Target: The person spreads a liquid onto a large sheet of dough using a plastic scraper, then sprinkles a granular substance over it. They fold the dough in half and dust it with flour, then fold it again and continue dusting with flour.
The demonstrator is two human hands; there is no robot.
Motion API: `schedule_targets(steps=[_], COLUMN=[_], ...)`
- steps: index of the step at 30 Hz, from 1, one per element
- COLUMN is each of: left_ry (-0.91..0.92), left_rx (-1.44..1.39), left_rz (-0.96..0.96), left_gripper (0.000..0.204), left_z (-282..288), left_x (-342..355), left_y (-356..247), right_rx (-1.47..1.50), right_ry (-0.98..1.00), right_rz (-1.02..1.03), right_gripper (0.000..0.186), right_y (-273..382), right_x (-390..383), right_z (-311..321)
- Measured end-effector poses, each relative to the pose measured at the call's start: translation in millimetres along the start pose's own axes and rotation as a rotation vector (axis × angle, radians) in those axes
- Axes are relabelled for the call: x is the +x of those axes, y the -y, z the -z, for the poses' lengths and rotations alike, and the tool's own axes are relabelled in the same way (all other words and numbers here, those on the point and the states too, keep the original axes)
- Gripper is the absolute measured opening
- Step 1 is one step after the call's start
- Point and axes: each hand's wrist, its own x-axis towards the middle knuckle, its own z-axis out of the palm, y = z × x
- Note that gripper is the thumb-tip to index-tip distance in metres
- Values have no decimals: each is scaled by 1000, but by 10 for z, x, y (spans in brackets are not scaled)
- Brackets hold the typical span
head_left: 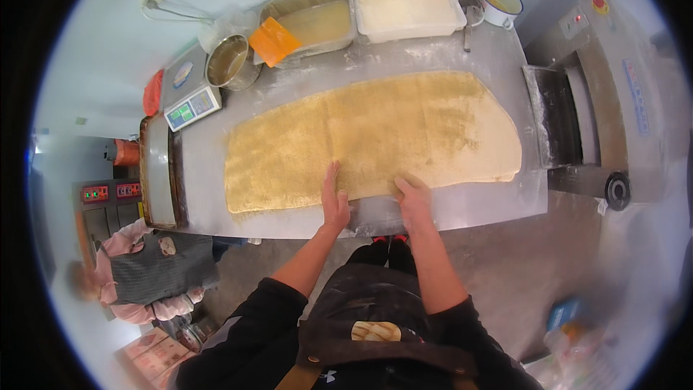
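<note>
1. Left hand [335,201]: fingers straight, thumb spread, right at the near edge of the dough [375,126].
2. Right hand [415,201]: fingers bent; pinching or not, can't tell.
3. Beyond them, dough spreads across the table [498,204]; looks like edge-tidying, needing gentle, even pressure.

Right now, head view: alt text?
A bare left hand and bare right hand are at the near edge of a broad, flat, yellowish dough-like sheet on a grey metal table. Along the far side sit a round steel pot, a rectangular metal tray and a white rectangular tub; a large grey machine stands at right.
</note>
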Motion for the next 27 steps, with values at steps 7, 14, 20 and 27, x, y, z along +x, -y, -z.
schedule_targets(steps=[7,14,20,27], left_ry=[94,151,293,269], left_rx=[166,351,437,718], left_rz=[-78,-141,-129,-141], left_gripper=[70,77,82,93], left_z=[-7,-198,-557,-1350], left_x=[12,18,180,608], left_y=[-58,-212,-388,-520], right_rx=[625,599,275,30], right_ry=[-392,-513,-399,-622], right_rz=[154,214,-24,290], right_gripper=[37,43,40,36], right_y=[-93,-22,132,468], right_x=[216,253,584,1293], right_z=[592,729,1204,1487])
